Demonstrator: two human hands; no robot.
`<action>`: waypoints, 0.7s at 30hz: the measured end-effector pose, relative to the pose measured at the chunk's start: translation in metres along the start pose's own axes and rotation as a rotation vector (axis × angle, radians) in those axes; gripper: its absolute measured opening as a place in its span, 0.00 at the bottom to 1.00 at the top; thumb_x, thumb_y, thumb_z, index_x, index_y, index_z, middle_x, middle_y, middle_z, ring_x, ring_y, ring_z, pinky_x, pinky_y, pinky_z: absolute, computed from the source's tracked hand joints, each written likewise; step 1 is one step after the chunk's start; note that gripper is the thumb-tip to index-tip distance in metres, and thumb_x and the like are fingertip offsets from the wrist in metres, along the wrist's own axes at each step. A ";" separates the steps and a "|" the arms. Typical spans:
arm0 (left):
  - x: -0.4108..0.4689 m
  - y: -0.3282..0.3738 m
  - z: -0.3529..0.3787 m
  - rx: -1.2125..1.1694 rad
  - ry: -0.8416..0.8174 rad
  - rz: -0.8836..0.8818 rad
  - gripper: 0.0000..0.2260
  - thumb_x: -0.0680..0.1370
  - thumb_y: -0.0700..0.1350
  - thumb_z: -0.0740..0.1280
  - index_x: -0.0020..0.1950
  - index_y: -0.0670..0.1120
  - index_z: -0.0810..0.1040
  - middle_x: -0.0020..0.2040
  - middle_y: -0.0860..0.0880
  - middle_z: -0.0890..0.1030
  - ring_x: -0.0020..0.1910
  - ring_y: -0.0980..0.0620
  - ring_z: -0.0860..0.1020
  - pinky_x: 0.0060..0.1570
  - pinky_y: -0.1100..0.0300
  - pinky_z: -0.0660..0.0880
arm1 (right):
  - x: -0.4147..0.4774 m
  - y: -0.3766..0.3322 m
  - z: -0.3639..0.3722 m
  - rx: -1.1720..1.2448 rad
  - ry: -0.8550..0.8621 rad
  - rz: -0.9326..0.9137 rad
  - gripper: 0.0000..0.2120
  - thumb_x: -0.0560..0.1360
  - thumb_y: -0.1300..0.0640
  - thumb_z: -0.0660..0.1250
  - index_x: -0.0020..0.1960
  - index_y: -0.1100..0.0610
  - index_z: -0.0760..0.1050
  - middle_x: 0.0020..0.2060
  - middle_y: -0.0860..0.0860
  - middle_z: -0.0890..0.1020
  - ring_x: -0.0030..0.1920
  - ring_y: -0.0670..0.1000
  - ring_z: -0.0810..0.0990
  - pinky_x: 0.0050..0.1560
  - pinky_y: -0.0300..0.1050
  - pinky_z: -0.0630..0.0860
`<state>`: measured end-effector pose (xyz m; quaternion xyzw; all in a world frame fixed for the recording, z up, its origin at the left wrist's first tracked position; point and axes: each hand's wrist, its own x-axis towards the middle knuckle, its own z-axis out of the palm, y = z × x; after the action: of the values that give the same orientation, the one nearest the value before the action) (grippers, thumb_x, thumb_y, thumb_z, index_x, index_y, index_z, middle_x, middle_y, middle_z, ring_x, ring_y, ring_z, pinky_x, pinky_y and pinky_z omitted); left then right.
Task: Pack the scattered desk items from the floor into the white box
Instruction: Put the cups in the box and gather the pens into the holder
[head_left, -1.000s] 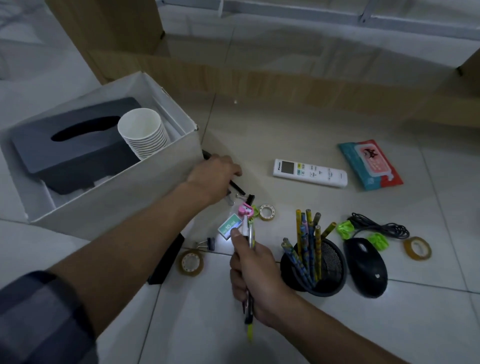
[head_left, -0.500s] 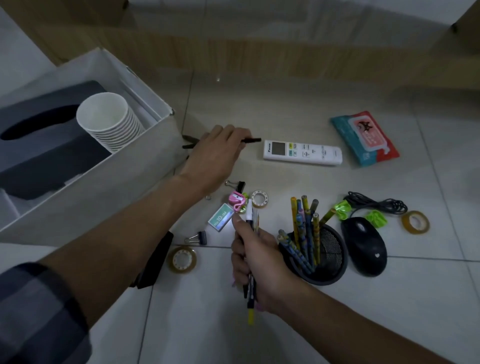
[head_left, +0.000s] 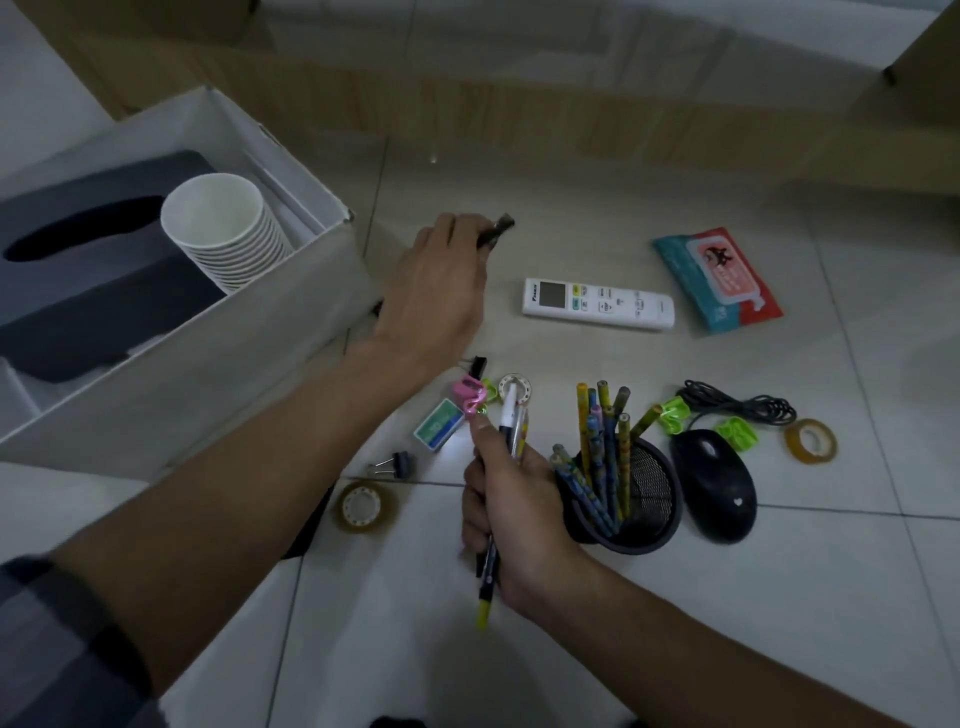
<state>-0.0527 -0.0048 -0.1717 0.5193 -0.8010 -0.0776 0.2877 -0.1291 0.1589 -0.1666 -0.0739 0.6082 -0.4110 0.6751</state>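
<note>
The white box stands at the left with a dark tissue box and a stack of paper cups inside. My left hand hovers just right of the box, shut on a thin dark pen. My right hand grips a bundle of pens upright beside the black mesh pencil cup. A white remote, wipes pack, black mouse, tape rolls, binder clips and an eraser lie on the floor.
A wooden cabinet base runs along the back. A coiled black cable, green clips and a small tape roll sit at the right. A dark flat object lies partly under my left forearm.
My left hand has lifted the dark pen off the floor beside the box and raised it. My right hand has kept its pens in place. The camera has moved closer.
</note>
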 end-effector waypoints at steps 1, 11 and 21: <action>-0.003 0.013 -0.015 -0.121 0.056 -0.054 0.12 0.83 0.41 0.55 0.61 0.39 0.74 0.51 0.43 0.77 0.45 0.48 0.74 0.44 0.58 0.69 | 0.000 0.001 0.001 -0.022 0.027 -0.035 0.16 0.78 0.45 0.67 0.42 0.52 0.65 0.23 0.47 0.62 0.20 0.47 0.58 0.24 0.41 0.57; -0.099 0.052 -0.062 -1.027 -0.314 -1.266 0.11 0.80 0.43 0.61 0.45 0.43 0.82 0.37 0.45 0.84 0.37 0.47 0.81 0.45 0.54 0.78 | 0.002 0.024 0.017 -0.302 0.055 -0.344 0.20 0.75 0.33 0.62 0.46 0.48 0.79 0.31 0.44 0.80 0.34 0.48 0.79 0.36 0.43 0.74; -0.119 0.054 -0.093 -1.170 -0.540 -1.279 0.14 0.80 0.41 0.55 0.58 0.40 0.78 0.49 0.38 0.78 0.45 0.44 0.76 0.46 0.51 0.78 | -0.018 0.036 0.008 -0.633 -0.051 -0.587 0.09 0.76 0.48 0.64 0.46 0.54 0.73 0.32 0.45 0.77 0.33 0.44 0.75 0.38 0.50 0.75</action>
<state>-0.0094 0.1402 -0.1177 0.5998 -0.2328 -0.7361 0.2102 -0.1040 0.1907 -0.1726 -0.4572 0.6405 -0.3767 0.4887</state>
